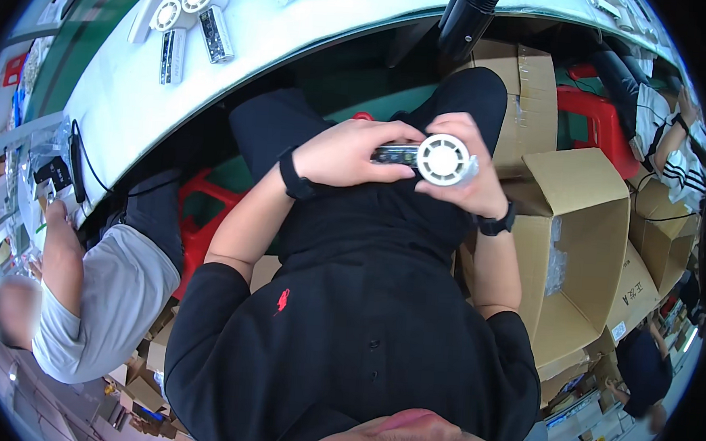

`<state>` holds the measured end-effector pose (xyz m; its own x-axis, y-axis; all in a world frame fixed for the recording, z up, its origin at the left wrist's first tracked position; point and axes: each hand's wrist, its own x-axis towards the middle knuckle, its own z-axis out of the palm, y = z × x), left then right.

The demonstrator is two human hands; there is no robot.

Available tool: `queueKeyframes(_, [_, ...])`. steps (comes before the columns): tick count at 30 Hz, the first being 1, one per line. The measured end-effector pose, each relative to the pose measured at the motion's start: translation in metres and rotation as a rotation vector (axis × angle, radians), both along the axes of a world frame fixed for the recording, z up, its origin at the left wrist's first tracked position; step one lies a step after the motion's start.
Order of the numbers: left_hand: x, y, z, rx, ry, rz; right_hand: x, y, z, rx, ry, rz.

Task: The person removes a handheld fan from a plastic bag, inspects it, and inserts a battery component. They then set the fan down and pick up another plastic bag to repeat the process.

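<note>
1. Nearest the camera is the person's black short-sleeved shirt point(362, 334), filling the lower middle of the view.
2. The left hand point(349, 151) is closed around the dark handle of a small white handheld fan with a round grille point(442, 159); the right hand point(465, 175) cups the fan's head from behind, fingers wrapped round it, above the lap.
3. An open brown cardboard box point(582, 234) stands just beside the right forearm; a clear plastic scrap clings to its inner wall, its bottom hidden.
4. More white fans point(184, 12) lie on the pale table point(126, 93), cut off at the top edge.
</note>
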<state>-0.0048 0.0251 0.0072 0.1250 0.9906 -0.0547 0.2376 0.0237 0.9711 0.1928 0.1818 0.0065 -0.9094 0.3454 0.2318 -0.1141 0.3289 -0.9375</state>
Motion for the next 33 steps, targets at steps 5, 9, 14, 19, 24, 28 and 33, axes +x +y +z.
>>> queueKeyframes(5, [0.016,-0.001,0.010,0.068,0.344,0.160,0.005,-0.007,-0.010,-0.517,-0.103,-0.106])
queueKeyframes(9, [0.028,-0.005,0.010,0.150,0.543,0.283,-0.001,-0.007,-0.010,-0.727,-0.338,-0.137])
queueKeyframes(14, [0.020,-0.014,0.005,-0.077,0.243,0.159,0.000,-0.012,-0.006,-0.551,-0.207,-0.049])
queueKeyframes(19, [0.019,-0.026,0.012,-0.263,0.072,-0.069,0.000,-0.030,0.006,-0.703,-0.263,0.060])
queueKeyframes(24, [0.033,-0.040,0.010,-0.452,-0.119,-0.073,-0.001,-0.033,0.014,-0.868,-0.652,0.037])
queueKeyframes(28, [0.041,-0.041,0.024,-0.637,-0.250,-0.147,0.006,-0.049,0.017,-1.000,-0.708,-0.038])
queueKeyframes(33, [0.045,-0.046,0.036,-0.606,-0.193,-0.131,0.011,-0.060,0.025,-0.966,-0.670,-0.079])
